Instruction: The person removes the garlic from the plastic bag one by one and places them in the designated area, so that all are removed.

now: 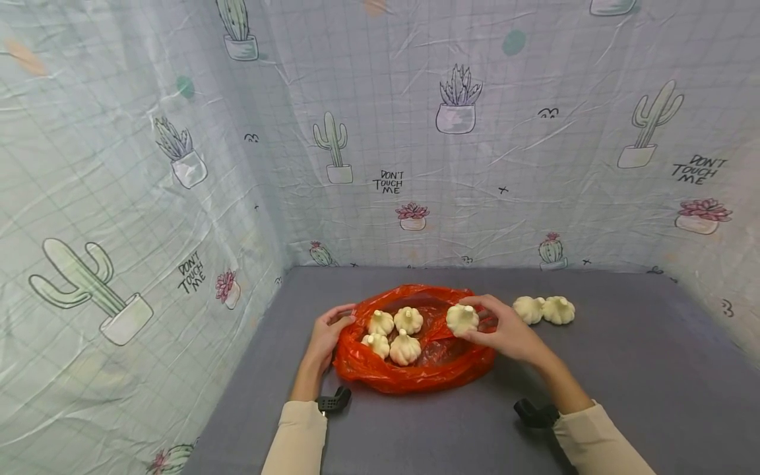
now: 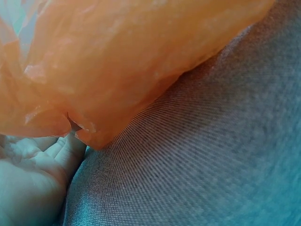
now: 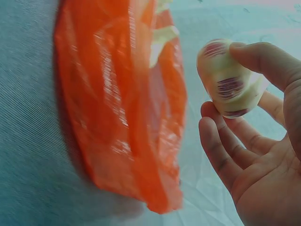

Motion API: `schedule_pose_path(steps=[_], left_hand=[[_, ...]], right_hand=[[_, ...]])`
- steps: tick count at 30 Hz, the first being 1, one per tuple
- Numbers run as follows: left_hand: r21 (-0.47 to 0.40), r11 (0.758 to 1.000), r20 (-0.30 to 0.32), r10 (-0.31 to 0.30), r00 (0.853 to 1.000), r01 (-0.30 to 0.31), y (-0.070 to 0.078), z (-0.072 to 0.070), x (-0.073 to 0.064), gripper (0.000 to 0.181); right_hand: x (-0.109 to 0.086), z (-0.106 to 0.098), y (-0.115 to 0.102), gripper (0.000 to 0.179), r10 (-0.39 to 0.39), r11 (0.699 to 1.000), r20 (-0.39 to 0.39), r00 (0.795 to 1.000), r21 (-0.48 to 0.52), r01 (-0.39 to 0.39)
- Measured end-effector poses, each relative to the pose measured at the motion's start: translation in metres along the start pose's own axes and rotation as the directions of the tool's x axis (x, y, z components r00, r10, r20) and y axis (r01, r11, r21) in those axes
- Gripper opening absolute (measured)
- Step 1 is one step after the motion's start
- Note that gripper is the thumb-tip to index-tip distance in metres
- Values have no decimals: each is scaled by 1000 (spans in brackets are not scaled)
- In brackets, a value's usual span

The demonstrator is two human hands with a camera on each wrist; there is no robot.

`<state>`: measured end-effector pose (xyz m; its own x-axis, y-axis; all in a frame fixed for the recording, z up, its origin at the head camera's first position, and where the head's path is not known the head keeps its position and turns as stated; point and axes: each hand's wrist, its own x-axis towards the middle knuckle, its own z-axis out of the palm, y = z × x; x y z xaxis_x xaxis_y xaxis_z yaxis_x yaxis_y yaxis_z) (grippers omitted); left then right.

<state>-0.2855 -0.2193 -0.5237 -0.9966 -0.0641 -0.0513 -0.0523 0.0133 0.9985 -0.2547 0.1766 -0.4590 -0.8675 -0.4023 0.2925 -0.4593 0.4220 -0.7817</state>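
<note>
A red plastic bag (image 1: pixel 386 379) lies with its mouth spread wide. Several garlic bulbs (image 1: pixel 405 348) sit together in its left half. At the bag's left rim, my left hand (image 1: pixel 323 336) grips the plastic, its fingertips partly hidden by the bag. The left wrist view shows part of that hand (image 2: pixel 37 183) against the bag's side (image 2: pixel 117 61). Over the right part of the opening, my right hand (image 1: pixel 505 330) pinches one garlic bulb (image 1: pixel 462 320) between thumb and fingers. Purple-red patches mark this bulb's underside (image 3: pixel 230 87) in the right wrist view.
Two more garlic bulbs (image 1: pixel 543 310) lie side by side on the grey tabletop (image 1: pixel 427 432), to the right of the bag and beyond my right hand. A cactus-print cloth (image 1: pixel 368 145) hangs behind the table and along its left side.
</note>
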Motion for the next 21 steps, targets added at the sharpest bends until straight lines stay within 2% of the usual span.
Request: schedule_pose_path(steps=[9,14,21], left_hand=[[-9,1000,-2,12,1000,-12,-1,0,0,33],[-22,999,1,25,1000,-25,-2,0,1,33],[-17,1000,2,25,1000,-25,-2,0,1,34]], right_hand=[[0,-29,-6,59,28,998,-43,999,57,-25],[-1,-40,-7,59,13,999,-96,995,35,-10],[-4,-52,-9,57,58,998,-137,989,36,-54]])
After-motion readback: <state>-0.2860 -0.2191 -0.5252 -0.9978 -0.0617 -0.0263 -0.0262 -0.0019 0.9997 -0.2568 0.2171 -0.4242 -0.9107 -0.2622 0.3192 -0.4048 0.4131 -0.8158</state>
